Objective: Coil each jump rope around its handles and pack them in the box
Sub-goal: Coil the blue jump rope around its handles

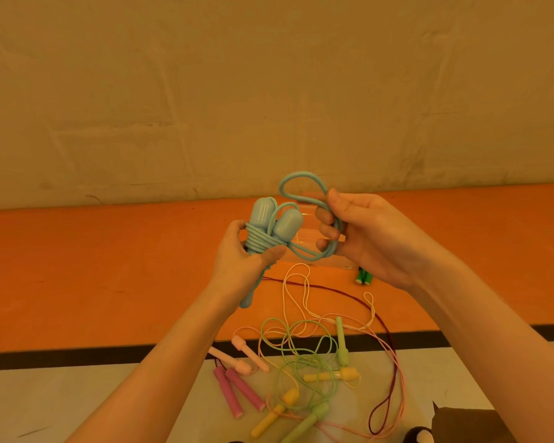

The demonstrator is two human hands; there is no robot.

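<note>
Blue rope [304, 247], head view: held up over the orange mat [109, 282], several turns already wound tight round its two handles [271, 223]. Left hand [253, 254] grips the handles, thumb pressed on the coil. Right hand [355, 231] has its fingers curled round the slack loops. Judgement: the remaining slack should be fed on under steady tension, each turn laid beside the last, thumb pinning the coil so it cannot spring loose. Other ropes [301, 356] lie tangled on the floor below. No box identified with certainty.
</note>
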